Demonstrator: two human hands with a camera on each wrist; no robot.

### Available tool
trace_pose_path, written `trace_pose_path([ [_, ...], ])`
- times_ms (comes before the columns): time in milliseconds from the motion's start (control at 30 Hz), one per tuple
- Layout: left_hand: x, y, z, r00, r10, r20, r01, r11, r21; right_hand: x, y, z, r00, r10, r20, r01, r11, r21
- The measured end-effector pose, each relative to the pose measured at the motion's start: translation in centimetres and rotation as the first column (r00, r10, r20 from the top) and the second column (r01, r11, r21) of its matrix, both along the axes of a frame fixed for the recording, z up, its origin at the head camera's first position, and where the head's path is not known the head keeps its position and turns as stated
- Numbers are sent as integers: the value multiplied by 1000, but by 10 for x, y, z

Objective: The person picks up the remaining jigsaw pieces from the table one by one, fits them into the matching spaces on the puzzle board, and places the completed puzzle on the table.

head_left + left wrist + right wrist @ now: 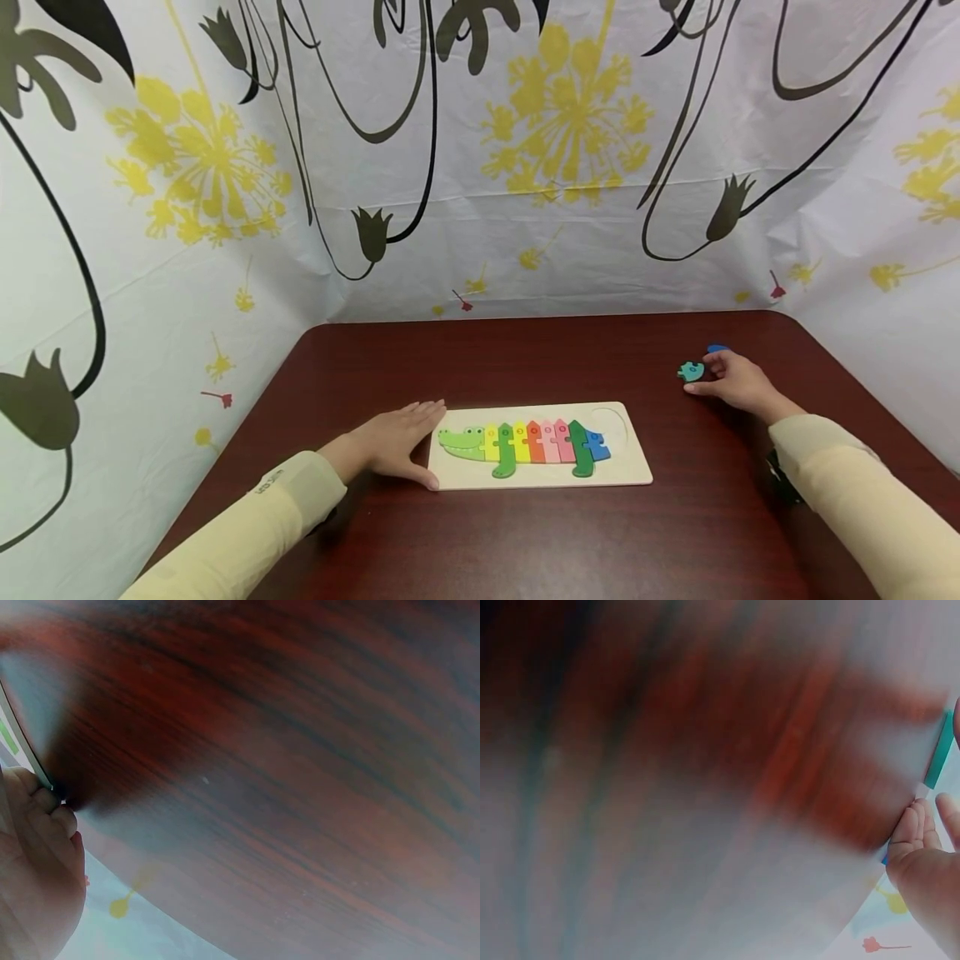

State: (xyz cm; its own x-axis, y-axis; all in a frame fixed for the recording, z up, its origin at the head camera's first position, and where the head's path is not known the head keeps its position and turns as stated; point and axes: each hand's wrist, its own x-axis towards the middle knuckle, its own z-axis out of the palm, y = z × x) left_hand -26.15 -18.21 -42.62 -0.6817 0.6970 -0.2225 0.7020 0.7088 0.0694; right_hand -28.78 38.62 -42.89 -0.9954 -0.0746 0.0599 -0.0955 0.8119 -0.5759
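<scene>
A pale wooden board (540, 478) carries a crocodile puzzle made of colored pieces, with a green head (462, 444) on the left and a blue piece (597, 446) on the right. Beyond the blue piece, a curved bare recess shows. My left hand (397, 440) rests at the board's left edge, thumb spread from its straight fingers. Over at the right, my right hand (738, 385) is beside a teal puzzle piece (690, 372), thumb and forefinger apart around its near side. Another blue piece (717, 348) lies partly hidden behind its fingers.
The dark reddish-brown table (525, 542) has rounded far corners. A white cloth (450, 208) printed with yellow flowers and dark stems hangs behind it and on both sides. In the right wrist view, the teal piece and fingers show only at the right edge.
</scene>
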Motion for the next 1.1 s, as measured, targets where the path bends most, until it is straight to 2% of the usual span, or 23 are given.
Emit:
trace_pose_path([
  [1100,1,2,2,1000,3,1,-3,1000,1,-9,1,-6,1000,19,-14,-18,998,57],
])
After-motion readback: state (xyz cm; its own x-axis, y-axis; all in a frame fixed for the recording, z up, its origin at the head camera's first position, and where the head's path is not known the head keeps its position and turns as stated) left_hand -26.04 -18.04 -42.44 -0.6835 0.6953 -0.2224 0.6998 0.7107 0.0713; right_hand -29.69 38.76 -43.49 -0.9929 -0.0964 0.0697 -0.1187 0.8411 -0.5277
